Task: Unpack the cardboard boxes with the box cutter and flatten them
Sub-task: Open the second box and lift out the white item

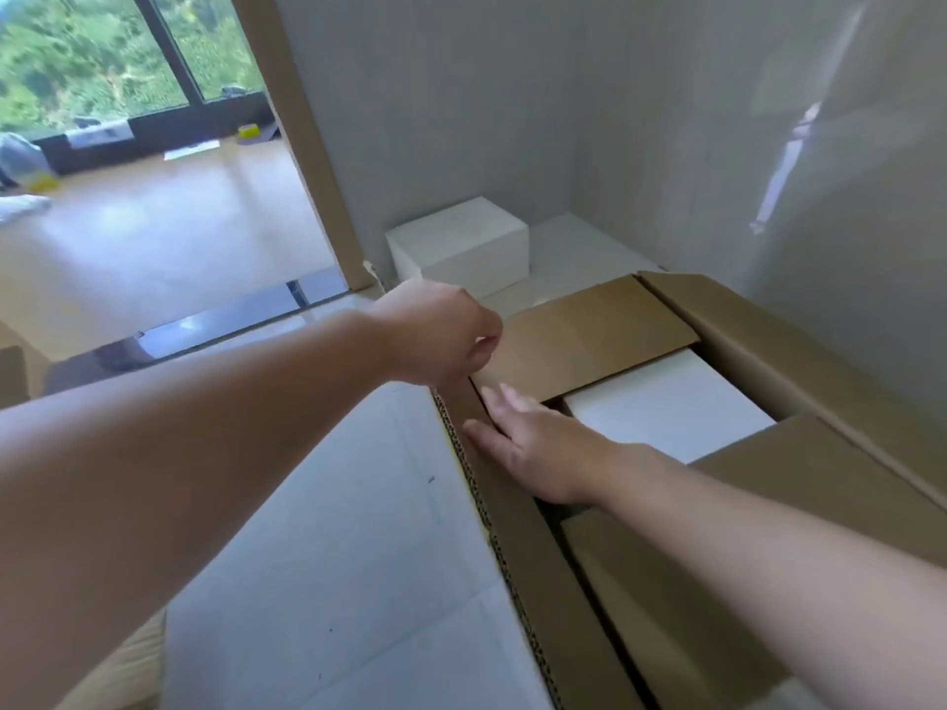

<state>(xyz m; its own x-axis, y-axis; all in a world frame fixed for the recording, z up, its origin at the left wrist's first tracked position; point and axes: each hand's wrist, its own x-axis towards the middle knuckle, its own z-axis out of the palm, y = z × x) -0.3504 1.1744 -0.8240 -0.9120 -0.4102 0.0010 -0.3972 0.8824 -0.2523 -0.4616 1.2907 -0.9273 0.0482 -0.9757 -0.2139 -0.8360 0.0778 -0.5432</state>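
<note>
Cardboard box (pixel 743 381) on the pale tiled floor (pixel 333 530), tight against the grey wall (pixel 666 120), top already open: long side flaps stand up, the two inner end flaps lie partly folded over the contents. White inner carton (pixel 661 407) shows in the gap between those end flaps, so unpacking looks begun, flattening not yet. Left hand (pixel 440 340) at the far left corner, fingers curled over the upright near flap (pixel 492 484) where it meets the far end flap (pixel 579 335); likely pulling that corner outward to widen the opening. Right hand (pixel 528 433) reaches in over the box, fingers straight and together, holding nothing, palm pressed flat against the inner face of the same flap, probably pushing it back so the carton can come out. Corrugated edge of that flap plainly exposed. Box cutter not in view. Second white carton (pixel 461 248) sits on the floor beyond the box, near a brown door frame (pixel 307 146). Further off, a wooden floor (pixel 153 212) and a window (pixel 102 48) with greenery outside.
</note>
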